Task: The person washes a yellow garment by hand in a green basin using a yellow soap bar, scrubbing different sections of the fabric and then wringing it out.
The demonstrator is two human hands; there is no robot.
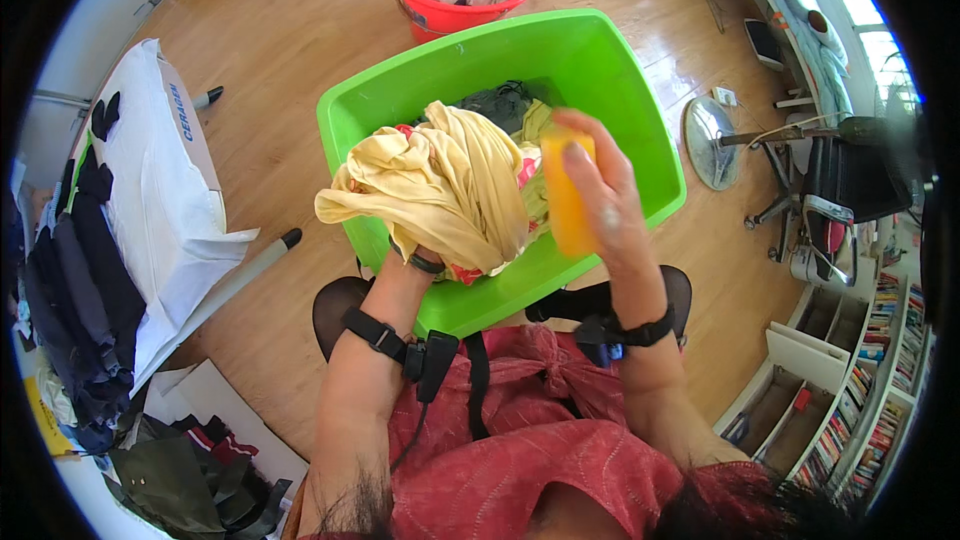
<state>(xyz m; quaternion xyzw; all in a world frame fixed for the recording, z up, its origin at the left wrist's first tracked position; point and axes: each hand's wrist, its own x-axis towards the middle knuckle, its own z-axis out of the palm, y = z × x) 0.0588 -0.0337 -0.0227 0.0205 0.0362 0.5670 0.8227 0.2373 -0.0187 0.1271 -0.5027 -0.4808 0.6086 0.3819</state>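
Pale yellow cloth point(442, 180) is bunched over my left hand point(429, 253), which bears it up; the fingers are hidden in the folds. My right hand point(616, 202) grips a yellow-orange bar point(568, 191), probably soap, just right of the cloth. Motion blurs both, and I see a gap at most small between bar and cloth. Beneath them stands a bright green plastic tub point(652, 120). Inside it lie a dark grey garment point(499, 106) and yellow-green cloth point(536, 199). Red and white patterned fabric point(469, 274) peeks out under the pale yellow cloth.
A red bucket point(463, 15) holding pale plastic bags stands behind the tub. At left, dark clothes point(82, 292) lie on a white-covered surface point(154, 165). To the right are a round fan base point(711, 142), a black office chair point(855, 176) and bookshelves point(855, 397).
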